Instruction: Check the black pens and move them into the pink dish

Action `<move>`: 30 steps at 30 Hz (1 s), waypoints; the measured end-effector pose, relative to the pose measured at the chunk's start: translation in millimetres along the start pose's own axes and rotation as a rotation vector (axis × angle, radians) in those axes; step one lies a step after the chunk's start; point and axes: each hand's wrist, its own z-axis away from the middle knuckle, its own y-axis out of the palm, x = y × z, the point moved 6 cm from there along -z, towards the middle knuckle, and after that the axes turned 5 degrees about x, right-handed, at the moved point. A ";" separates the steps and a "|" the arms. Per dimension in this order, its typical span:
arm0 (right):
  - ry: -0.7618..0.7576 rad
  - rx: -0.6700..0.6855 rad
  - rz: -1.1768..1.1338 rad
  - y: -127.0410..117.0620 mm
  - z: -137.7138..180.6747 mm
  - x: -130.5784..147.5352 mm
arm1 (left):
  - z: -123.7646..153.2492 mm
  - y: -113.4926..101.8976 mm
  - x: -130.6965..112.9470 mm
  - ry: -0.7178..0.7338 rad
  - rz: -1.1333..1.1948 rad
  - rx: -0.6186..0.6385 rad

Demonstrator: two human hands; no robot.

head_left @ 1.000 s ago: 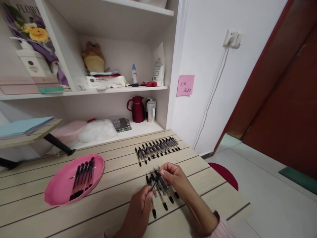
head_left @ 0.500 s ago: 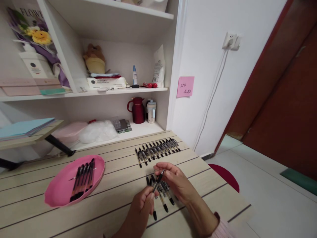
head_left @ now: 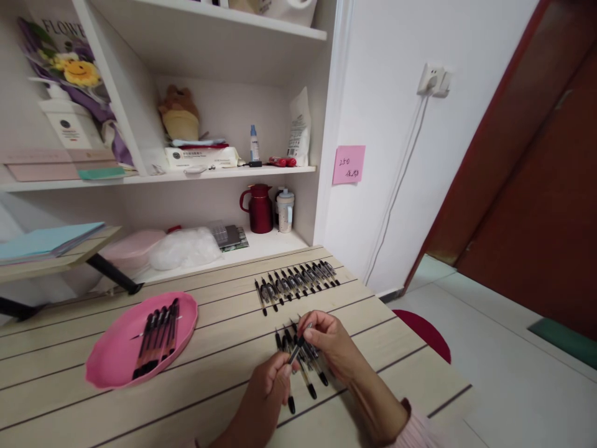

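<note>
A black pen (head_left: pixel 295 353) slants up between my two hands, above the table. My left hand (head_left: pixel 265 392) is closed around its lower part. At the pen's upper end, the thumb and fingers of my right hand (head_left: pixel 332 343) are pinched together on the tip. Under and between the hands lie several loose pens (head_left: pixel 308 376) with clear barrels and black ends, partly covered by my fingers. Farther back, a row of pens (head_left: pixel 298 283) lies side by side. To the left, a pink plate (head_left: pixel 105 354) holds several dark pen parts (head_left: pixel 156 339), some with brownish ends.
The table (head_left: pixel 224 373) has a slatted wood pattern. Behind it stands a white shelf with a red jug (head_left: pixel 260 208), a light cup (head_left: pixel 285 211) and a plastic bag (head_left: pixel 186 249). A small raised stand (head_left: pixel 100 246) is at the left. A red stool (head_left: pixel 424 333) is beyond the right edge.
My right hand's fingers have closed from a loose, partly open curl to a pinch at the pen's upper end. My left hand has stayed nearly still.
</note>
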 end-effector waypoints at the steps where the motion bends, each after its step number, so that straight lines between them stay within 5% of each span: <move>1: 0.020 0.009 -0.015 0.3 -0.3 -1.9 | -0.5 -0.4 0.5 0.002 0.000 -0.002; 16: 0.118 -0.073 -0.056 -1.0 -13.7 -8.1 | -17.1 -13.4 8.4 0.079 -0.013 0.017; 24: 0.174 0.163 -0.037 21.7 -35.1 15.6 | -27.1 -19.4 17.3 0.001 0.333 0.031; 30: 0.116 0.027 0.054 12.9 -50.5 5.6 | -29.1 -23.2 26.2 -0.012 0.359 0.027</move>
